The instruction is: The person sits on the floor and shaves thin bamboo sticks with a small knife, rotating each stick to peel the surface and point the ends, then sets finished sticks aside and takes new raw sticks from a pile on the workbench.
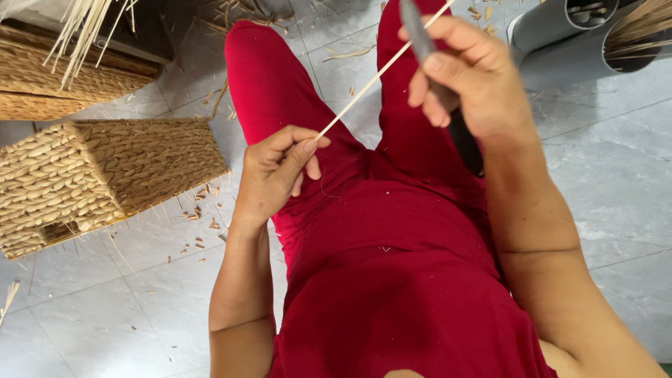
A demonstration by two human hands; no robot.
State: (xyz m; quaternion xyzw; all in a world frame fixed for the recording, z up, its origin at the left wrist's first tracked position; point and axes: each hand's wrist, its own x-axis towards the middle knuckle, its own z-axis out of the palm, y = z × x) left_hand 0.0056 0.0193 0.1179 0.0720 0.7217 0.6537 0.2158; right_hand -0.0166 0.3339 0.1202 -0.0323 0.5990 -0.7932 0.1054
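A: Head view looked down on red trousers [392,280], the lap serving as a work rest under both hands. Left of the left hand [276,171] lay a woven basket [105,175] on its side.

B: And the hands?

A: The left hand was closed, pinching the near end of a thin pale reed strip [378,73] to keep it taut. The right hand [469,73] was curled shut around a grey knife blade [418,31], laid against the strip's far part. Shavings [199,210] littered the floor beside the left hand.
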